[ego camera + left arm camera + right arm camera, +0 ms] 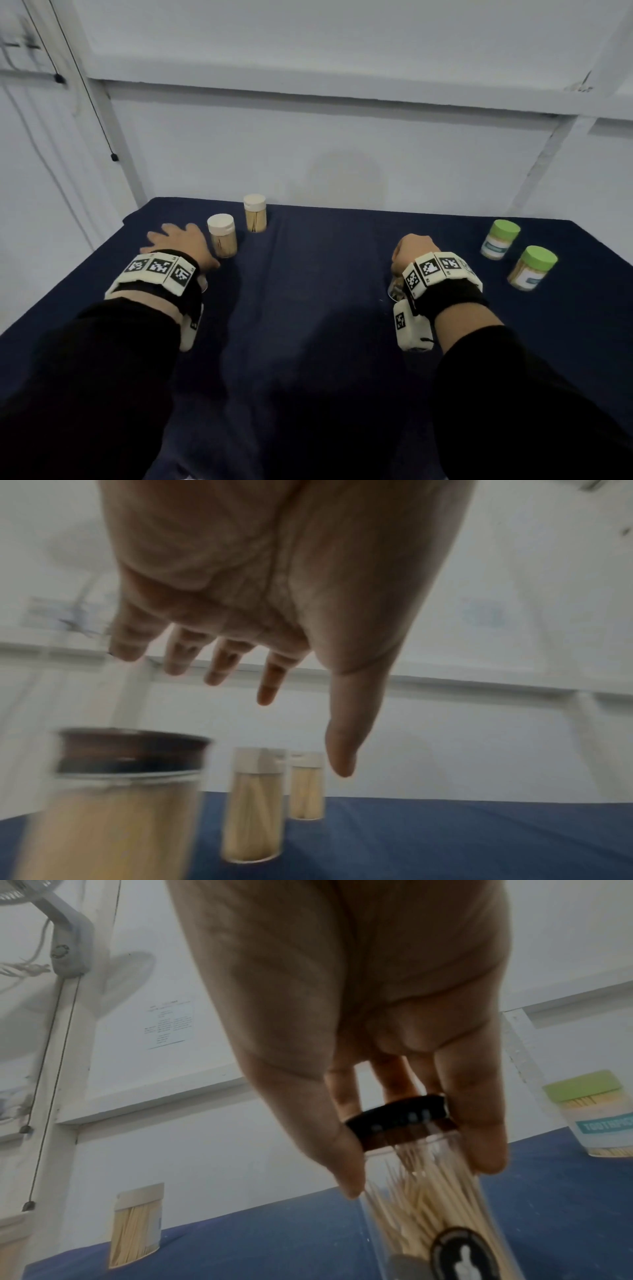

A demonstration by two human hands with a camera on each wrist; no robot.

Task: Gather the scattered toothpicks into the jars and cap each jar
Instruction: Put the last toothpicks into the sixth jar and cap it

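While the right hand (359, 1015) curls its thumb and fingers (479, 1123) around the black lid (397, 1118) of a clear plastic jar full of wooden toothpicks (421, 1199), the left hand (274, 574) hangs with fingers spread, holding nothing. Just below that open palm sits another dark-lidded clear jar (116, 791), pretty blurry. Beyond its fingertips stand two white-capped toothpick jars (222, 240) on the dark blue cloth (325, 274). Off to the outer side of the gripping hand are two green-lidded jars (532, 269).
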